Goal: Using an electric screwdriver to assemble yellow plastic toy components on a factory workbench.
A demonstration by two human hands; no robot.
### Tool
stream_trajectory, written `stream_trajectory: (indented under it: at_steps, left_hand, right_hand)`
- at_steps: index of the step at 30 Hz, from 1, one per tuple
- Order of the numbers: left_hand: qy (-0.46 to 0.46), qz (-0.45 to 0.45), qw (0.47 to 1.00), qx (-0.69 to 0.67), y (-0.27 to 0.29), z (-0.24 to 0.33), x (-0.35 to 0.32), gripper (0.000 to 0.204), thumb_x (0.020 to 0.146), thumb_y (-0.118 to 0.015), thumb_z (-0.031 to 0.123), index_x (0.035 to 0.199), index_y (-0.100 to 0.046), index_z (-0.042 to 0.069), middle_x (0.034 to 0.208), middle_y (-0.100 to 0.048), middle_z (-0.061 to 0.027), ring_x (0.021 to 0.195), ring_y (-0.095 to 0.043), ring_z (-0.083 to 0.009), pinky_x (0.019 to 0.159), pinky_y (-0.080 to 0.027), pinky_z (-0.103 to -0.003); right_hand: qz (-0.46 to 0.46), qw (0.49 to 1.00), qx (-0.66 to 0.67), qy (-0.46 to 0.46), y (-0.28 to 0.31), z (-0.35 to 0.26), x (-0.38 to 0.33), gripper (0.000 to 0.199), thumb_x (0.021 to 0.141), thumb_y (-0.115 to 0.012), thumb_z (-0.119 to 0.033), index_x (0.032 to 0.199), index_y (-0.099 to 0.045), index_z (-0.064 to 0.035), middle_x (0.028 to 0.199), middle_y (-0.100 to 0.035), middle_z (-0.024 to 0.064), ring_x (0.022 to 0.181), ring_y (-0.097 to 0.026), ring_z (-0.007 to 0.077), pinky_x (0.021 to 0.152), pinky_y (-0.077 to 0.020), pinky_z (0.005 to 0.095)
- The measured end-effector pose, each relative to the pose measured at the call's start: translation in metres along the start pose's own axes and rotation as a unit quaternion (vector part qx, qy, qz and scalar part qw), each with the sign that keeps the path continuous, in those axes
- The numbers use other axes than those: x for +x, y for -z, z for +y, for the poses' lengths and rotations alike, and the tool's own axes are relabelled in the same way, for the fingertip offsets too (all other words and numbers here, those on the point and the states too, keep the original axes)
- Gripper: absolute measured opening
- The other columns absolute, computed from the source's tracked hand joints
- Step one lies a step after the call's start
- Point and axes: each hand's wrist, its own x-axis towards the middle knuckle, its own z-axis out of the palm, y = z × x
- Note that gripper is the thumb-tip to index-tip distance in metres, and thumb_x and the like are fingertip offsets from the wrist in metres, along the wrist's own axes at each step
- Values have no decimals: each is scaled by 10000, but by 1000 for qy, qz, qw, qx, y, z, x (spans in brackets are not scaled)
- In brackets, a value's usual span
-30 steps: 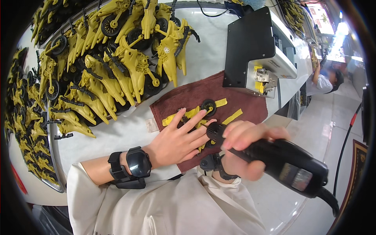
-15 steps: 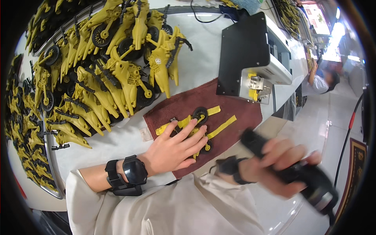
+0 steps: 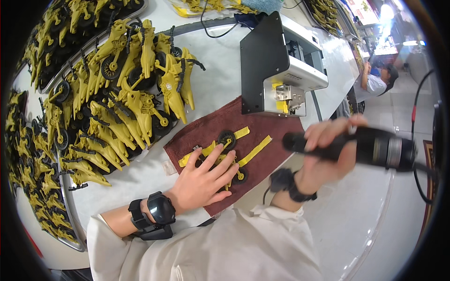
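Observation:
My left hand (image 3: 199, 183) lies with fingers spread over a yellow toy motorcycle (image 3: 216, 149), pressing it on a dark red cloth (image 3: 281, 133). Black wheels (image 3: 227, 139) show past my fingertips; much of the toy's middle is covered by the hand. Two flat yellow strips (image 3: 256, 150) extend beside it on the cloth. To the right, my right hand (image 3: 330, 152) is wrapped round a black corded electric screwdriver (image 3: 375, 149). The tool is held nearly level in the air, apart from the toy, its narrower end pointing left.
A black-and-white box-shaped machine (image 3: 262, 70) with a small metal fixture stands at the cloth's far edge. Many yellow toy motorcycles (image 3: 112, 122) are heaped at the left, with trays of more beyond. A person (image 3: 375, 80) is at the far right. The screwdriver's cable (image 3: 424, 178) hangs at the right.
The screwdriver in my right hand has swung from a slant to nearly level, its cable end rising. My left hand stays on the toy motorcycle. The whole view has shifted slightly.

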Motion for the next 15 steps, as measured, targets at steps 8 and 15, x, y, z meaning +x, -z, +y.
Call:
stream_trajectory:
  at_steps: [8,15]
  left_hand:
    - [0,-11,1000,-15,2,1,0,582,782,-620,456,1247,-503,128,1353,-422,-80,1334,-287,-287,1030,-272,-531]
    - [1,-6,1000,-22,2,2,0,595,770,-633,459,1245,-504,126,1348,-424,-82,1331,-292,-292,1033,-271,-533]
  right_hand:
    - [-75,993,93,-15,-33,15,-41,632,783,-747,-287,1170,-327,-17,714,-573,118,582,-567,232,581,-476,368]
    - [-102,994,21,15,-35,29,-29,554,877,-573,-396,1213,-347,-18,685,-521,82,495,-512,203,518,-438,341]
